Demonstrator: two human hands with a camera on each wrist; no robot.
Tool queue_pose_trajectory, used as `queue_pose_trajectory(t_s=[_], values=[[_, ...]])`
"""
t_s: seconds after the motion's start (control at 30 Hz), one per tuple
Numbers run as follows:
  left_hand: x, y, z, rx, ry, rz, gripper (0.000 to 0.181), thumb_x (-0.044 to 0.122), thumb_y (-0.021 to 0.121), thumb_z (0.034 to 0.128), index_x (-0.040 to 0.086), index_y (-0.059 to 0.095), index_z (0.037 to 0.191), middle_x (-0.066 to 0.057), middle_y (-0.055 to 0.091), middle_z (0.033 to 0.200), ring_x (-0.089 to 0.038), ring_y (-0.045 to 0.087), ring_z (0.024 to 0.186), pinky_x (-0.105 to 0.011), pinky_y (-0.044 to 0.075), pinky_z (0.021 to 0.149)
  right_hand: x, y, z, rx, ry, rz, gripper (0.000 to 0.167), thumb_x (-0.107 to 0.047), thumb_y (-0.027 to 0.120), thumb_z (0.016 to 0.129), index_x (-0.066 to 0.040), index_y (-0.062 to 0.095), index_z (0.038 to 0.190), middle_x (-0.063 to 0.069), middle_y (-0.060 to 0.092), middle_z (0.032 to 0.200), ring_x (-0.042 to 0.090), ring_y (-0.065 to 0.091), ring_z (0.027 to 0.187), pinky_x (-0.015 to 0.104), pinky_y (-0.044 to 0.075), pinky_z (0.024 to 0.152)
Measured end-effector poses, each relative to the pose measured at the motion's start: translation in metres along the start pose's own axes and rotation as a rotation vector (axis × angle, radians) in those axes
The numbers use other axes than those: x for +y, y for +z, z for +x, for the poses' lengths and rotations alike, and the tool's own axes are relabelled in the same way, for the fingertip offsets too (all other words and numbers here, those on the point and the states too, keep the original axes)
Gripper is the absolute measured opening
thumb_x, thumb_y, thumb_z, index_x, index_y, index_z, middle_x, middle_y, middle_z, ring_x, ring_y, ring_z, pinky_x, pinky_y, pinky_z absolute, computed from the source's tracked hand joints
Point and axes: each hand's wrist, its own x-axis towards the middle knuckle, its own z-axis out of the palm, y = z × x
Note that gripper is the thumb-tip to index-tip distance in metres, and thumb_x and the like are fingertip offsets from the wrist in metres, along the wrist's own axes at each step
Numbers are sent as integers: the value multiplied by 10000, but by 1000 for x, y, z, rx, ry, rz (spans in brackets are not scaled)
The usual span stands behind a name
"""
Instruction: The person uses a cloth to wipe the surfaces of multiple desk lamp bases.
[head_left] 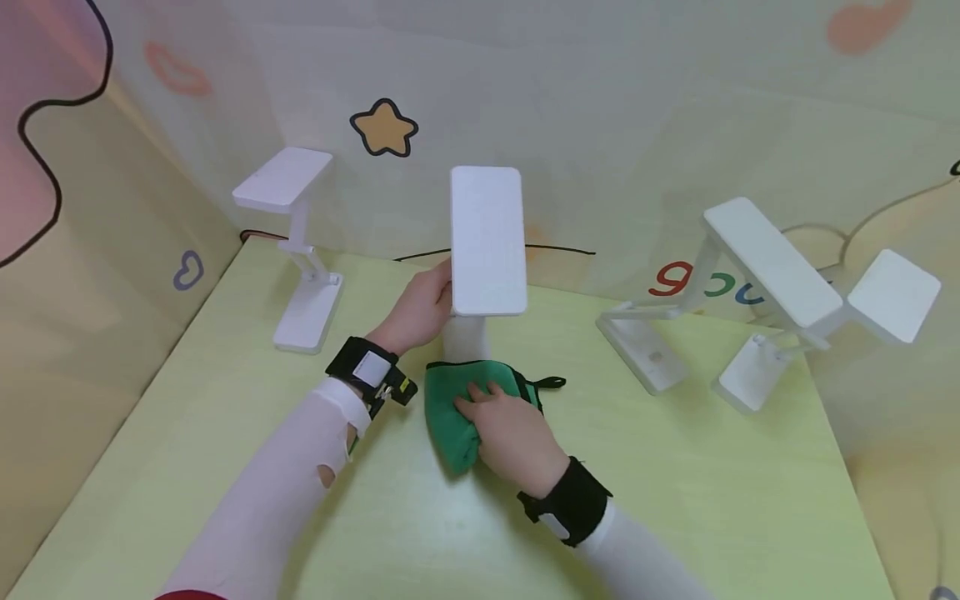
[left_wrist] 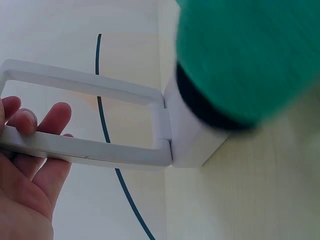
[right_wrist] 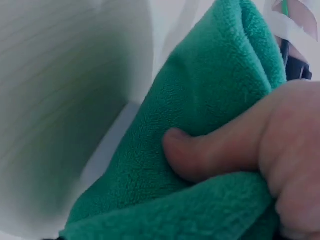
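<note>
A white folding lamp stands upright at the middle of the table, its flat head seen from above. My left hand grips one bar of the lamp's frame-shaped arm, fingers curled round it in the left wrist view. A green cloth with black edging and a loop lies over the lamp's base, hiding much of it. My right hand holds the cloth, its thumb pressed into the folds in the right wrist view.
Another white lamp stands at the back left. Two more white lamps, one with a long head and one with a squarer head, stand close together at the right. A patterned wall covering rises behind the table.
</note>
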Motion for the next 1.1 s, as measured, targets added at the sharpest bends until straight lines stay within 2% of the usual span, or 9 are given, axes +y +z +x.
queue_pose_trajectory(t_s=[0.13, 0.3, 0.43, 0.53, 0.67, 0.77, 0.93, 1.1], values=[[-3, 0, 0, -9, 10, -29, 416, 51, 437, 1146, 7, 503, 1554, -195, 693, 1340, -275, 675, 1040, -404, 514, 829, -9, 2, 24, 42, -59, 5, 410, 23, 603, 994, -86, 743, 1363, 152, 676, 1423, 439, 623, 1308, 501, 582, 984], [-4, 3, 1, -28, 39, -45, 426, 78, 420, 1157, 29, 487, 1575, -175, 689, 1360, -265, 688, 1127, -410, 530, 929, 3, 11, 56, 117, -46, 48, 403, 1, 603, 1013, -63, 712, 1396, 139, 660, 1450, 437, 598, 1348, 501, 534, 1062], [-5, 1, 0, -28, 42, -47, 434, 83, 408, 1160, 39, 474, 1587, -170, 702, 1328, -264, 693, 1108, -418, 528, 934, 18, 15, 72, 150, -28, 96, 561, 98, 586, 932, -69, 658, 1464, 129, 618, 1509, 423, 570, 1383, 477, 577, 986], [-5, -2, -2, -27, 33, -54, 434, 79, 407, 1160, 38, 474, 1587, -170, 707, 1316, -264, 687, 1100, -419, 521, 934, 27, 15, 76, 144, -4, 167, 682, 162, 537, 871, -76, 622, 1504, 124, 575, 1557, 386, 521, 1440, 458, 565, 1009], [-6, -4, -2, -31, 17, -45, 439, 70, 412, 1158, 29, 465, 1592, -184, 692, 1351, -274, 675, 1135, -429, 520, 942, 36, 14, 70, 152, 31, 255, 701, 186, 487, 846, -54, 632, 1489, 149, 557, 1569, 387, 474, 1478, 488, 512, 1091], [-6, -3, 0, -29, 6, -36, 441, 59, 414, 1155, 15, 461, 1591, -201, 673, 1386, -292, 666, 1185, -449, 523, 966, 41, 13, 60, 164, 57, 276, 710, 193, 465, 830, -45, 644, 1474, 176, 556, 1561, 436, 464, 1470, 528, 517, 1077], [-3, -3, 0, -26, -12, -33, 435, 43, 419, 1148, -8, 466, 1577, -218, 649, 1422, -321, 649, 1261, -476, 526, 1033, 39, 13, 34, 144, 111, 225, 700, 199, 486, 843, -60, 652, 1472, 178, 551, 1563, 456, 490, 1440, 550, 547, 1025], [-1, -2, 0, -23, -16, -24, 436, 45, 420, 1149, -5, 469, 1579, -214, 650, 1422, -311, 658, 1233, -470, 538, 997, 21, 15, 3, 135, 133, 139, 623, 184, 554, 874, -50, 678, 1438, 204, 595, 1509, 473, 565, 1369, 563, 559, 1000]])
